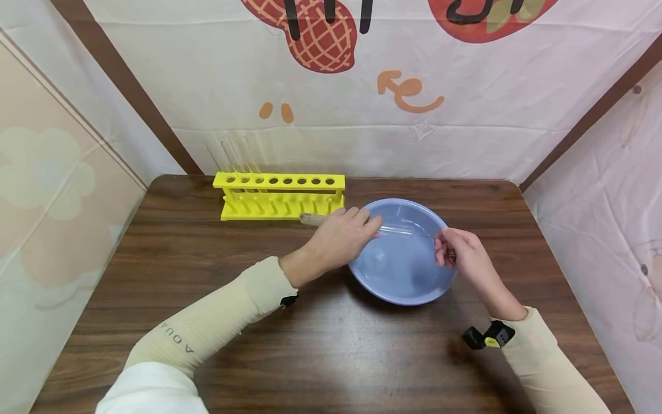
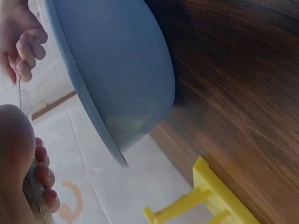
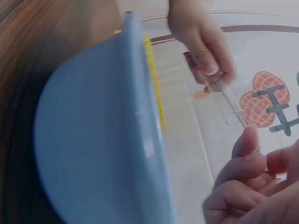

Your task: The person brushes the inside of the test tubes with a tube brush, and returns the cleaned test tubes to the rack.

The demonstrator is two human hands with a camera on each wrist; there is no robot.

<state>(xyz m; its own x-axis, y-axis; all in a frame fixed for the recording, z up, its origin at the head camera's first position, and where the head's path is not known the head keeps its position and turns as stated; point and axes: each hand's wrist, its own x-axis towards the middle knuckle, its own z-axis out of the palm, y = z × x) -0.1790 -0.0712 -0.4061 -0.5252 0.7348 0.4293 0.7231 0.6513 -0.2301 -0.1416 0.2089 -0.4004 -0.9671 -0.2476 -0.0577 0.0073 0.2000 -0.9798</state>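
My left hand (image 1: 343, 233) grips a clear glass test tube (image 1: 398, 229) held lengthwise above a blue basin (image 1: 400, 300). Grey bristles of a test tube brush (image 1: 312, 219) show at the tube's left end, past my palm. A thin wire handle (image 3: 240, 120) runs out of the tube's right end. My right hand (image 1: 462, 253) pinches that wire over the basin's right rim, its other fingers curled. Part of the tube is hidden under my left fingers. Whether liquid lies in the basin is hard to tell.
Behind my left hand stands a yellow test tube rack (image 1: 279, 181) with a row of holes and pegs. Several clear test tubes (image 1: 240, 155) stand in its left holes. A printed cloth (image 1: 351, 149) hangs behind the brown wooden table (image 1: 248, 241).
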